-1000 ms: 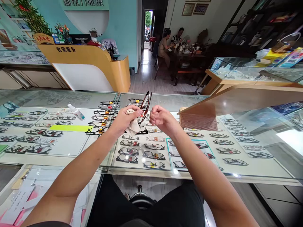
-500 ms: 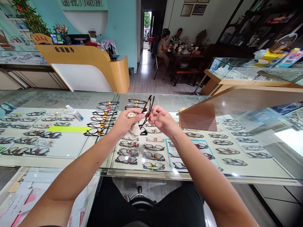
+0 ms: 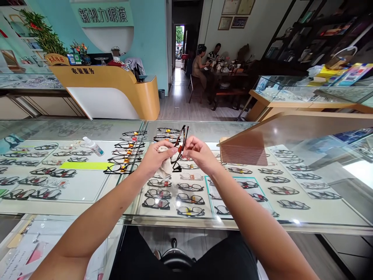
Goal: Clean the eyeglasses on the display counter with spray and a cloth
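Left hand (image 3: 156, 158): pinches eyeglasses (image 3: 182, 140), cloth (image 3: 165, 168).
Right hand (image 3: 201, 155): curled; I can't tell grip.
Drop risk: loose pinch.

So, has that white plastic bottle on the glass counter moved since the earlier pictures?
No. The white plastic bottle keeps its place just beyond the flat yellow-green strip; the view itself has shifted slightly.

On the surface (image 3: 84, 187), a bottle (image 3: 93, 146) sits left of an eyeglasses column (image 3: 126, 160); behind (frame's upper left), a cashier desk (image 3: 110, 81).
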`<move>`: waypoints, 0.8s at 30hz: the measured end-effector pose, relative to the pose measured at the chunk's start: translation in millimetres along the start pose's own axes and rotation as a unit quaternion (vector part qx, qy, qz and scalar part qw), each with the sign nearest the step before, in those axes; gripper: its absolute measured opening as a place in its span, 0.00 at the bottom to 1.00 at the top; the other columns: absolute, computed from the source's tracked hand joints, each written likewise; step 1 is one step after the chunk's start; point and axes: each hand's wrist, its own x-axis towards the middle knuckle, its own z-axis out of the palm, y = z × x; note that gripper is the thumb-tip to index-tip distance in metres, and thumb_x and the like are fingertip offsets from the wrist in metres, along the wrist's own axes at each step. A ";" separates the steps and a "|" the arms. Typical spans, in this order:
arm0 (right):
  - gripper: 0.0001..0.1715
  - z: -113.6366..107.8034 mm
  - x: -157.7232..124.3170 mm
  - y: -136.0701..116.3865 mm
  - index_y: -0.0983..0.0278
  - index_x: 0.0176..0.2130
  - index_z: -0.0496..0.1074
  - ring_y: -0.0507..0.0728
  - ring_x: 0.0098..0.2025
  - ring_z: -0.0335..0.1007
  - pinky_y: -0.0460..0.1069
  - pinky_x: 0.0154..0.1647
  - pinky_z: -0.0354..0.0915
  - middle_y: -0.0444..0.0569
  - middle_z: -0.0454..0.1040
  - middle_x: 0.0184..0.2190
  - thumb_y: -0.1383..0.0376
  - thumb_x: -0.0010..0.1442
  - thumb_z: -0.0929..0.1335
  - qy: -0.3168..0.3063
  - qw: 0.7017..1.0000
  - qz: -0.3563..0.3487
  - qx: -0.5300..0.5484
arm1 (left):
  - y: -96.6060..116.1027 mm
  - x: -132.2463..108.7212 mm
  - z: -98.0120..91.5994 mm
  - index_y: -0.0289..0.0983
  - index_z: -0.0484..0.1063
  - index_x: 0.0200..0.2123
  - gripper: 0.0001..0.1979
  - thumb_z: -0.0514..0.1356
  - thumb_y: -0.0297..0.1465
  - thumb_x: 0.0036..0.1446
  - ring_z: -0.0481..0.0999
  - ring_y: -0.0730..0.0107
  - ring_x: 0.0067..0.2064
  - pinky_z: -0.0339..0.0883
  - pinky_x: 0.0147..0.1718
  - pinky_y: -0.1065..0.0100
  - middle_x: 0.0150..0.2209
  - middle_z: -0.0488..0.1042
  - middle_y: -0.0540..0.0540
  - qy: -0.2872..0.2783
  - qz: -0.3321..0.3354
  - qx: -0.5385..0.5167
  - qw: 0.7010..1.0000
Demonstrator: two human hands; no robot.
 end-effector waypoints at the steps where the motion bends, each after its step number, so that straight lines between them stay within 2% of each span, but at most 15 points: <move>1: 0.18 0.7 -0.4 -0.1 0.58 0.36 0.70 0.53 0.32 0.74 0.50 0.40 0.66 0.39 0.79 0.29 0.65 0.54 0.80 0.004 1.000 -0.005 -0.008 | 0.3 0.1 0.3 0.39 0.79 0.33 0.32 0.83 0.56 0.38 0.54 0.78 0.22 0.46 0.21 0.72 0.20 0.61 0.57 0.003 0.002 -0.001 1.000; 4: 0.20 3.1 -1.3 -0.2 0.57 0.37 0.70 0.54 0.34 0.73 0.50 0.38 0.66 0.40 0.80 0.31 0.61 0.55 0.82 0.017 0.999 -0.020 -0.033 | 0.1 0.8 0.7 0.39 0.79 0.31 0.31 0.83 0.57 0.38 0.56 0.78 0.23 0.48 0.22 0.72 0.21 0.63 0.56 0.014 0.018 -0.001 1.000; 9: 0.21 5.4 -2.3 0.9 0.58 0.37 0.70 0.52 0.32 0.66 0.50 0.37 0.64 0.39 0.74 0.32 0.58 0.56 0.83 0.034 0.994 -0.051 -0.086 | -5.0 2.7 -0.3 0.39 0.80 0.32 0.29 0.83 0.55 0.39 0.57 0.77 0.23 0.49 0.23 0.70 0.23 0.66 0.55 0.021 0.037 0.019 0.999; 17: 0.16 6.4 -3.5 2.4 0.58 0.37 0.70 0.53 0.34 0.66 0.52 0.41 0.65 0.40 0.73 0.33 0.59 0.59 0.79 0.030 0.985 -0.072 -0.156 | -11.4 5.9 -4.2 0.40 0.83 0.32 0.23 0.80 0.52 0.46 0.62 0.73 0.27 0.52 0.26 0.68 0.27 0.70 0.51 0.023 0.067 0.052 0.996; 24: 0.11 11.8 -4.4 0.2 0.58 0.36 0.70 0.53 0.33 0.65 0.52 0.39 0.62 0.40 0.72 0.31 0.60 0.57 0.75 0.093 0.964 -0.080 -0.237 | -17.0 10.2 -5.4 0.40 0.85 0.32 0.21 0.78 0.51 0.50 0.68 0.67 0.30 0.58 0.29 0.66 0.29 0.75 0.48 0.029 0.094 0.085 0.992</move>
